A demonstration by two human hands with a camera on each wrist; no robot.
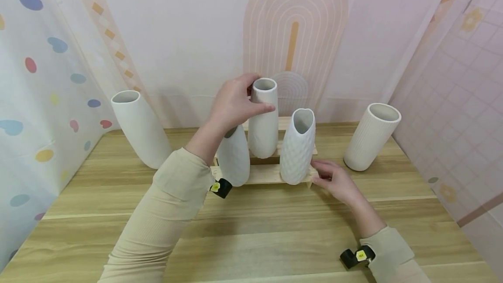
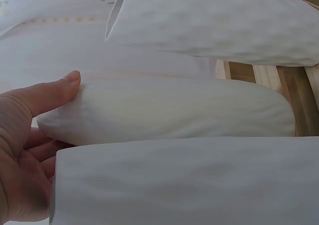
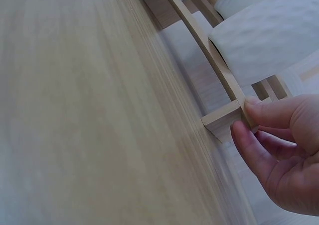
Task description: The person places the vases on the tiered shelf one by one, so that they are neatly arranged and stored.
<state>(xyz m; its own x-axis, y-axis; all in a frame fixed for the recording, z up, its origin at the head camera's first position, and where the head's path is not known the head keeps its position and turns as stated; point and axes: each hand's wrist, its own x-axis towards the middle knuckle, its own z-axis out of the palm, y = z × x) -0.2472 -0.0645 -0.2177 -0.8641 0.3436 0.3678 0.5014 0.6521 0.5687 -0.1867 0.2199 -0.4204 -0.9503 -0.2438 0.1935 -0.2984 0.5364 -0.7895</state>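
Observation:
My left hand (image 1: 235, 103) holds a white vase (image 1: 263, 125) near its rim, the thumb across its front and the fingers behind. This vase stands upright on a tiered slatted wooden stand (image 1: 266, 174), behind two others. On the stand's lower front tier are a dimpled white vase (image 1: 235, 158), partly hidden by my left forearm, and a textured white vase (image 1: 297, 154) with a notched rim. At the stand's right end my right hand (image 1: 337, 181) pinches the lower tier's edge. In the right wrist view, thumb and fingers (image 3: 254, 148) close on that wooden slat's end.
A smooth white vase (image 1: 139, 130) leans in view on the table at the left. A ribbed white vase (image 1: 371, 138) stands at the right. The wood-grain table (image 1: 275, 239) meets a patterned cloth backdrop (image 1: 196, 47) behind the stand, with cloth at both sides.

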